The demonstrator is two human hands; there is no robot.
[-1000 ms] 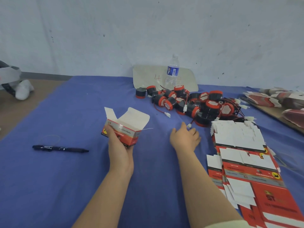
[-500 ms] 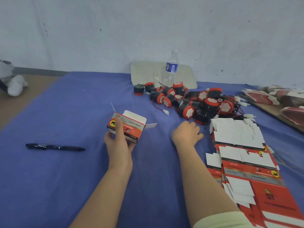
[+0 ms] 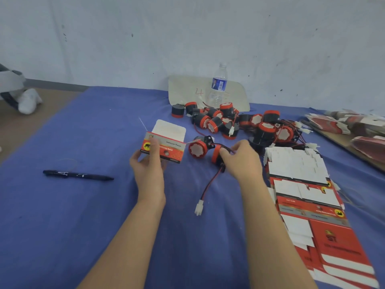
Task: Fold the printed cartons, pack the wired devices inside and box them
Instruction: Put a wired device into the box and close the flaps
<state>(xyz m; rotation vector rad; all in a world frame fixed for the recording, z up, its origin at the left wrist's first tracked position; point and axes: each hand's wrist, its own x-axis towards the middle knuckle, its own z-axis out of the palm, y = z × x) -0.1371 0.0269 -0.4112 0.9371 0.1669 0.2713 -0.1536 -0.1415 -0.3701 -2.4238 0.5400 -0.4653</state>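
Left hand (image 3: 149, 170) grips the folded carton (image 3: 166, 150) from below, thumb across the printed face, top flap open. Right hand (image 3: 242, 161) pinches a wired device (image 3: 216, 154) just beside the carton. A second device (image 3: 196, 148) may be tangled with it, hard to tell. The lead (image 3: 210, 184) trails to a white connector (image 3: 199, 207) on the cloth (image 3: 83, 226). The device looks rigid and probably light: hold the body, not the thin wire. Carton is thin card and crushes easily, so hold it at the edges
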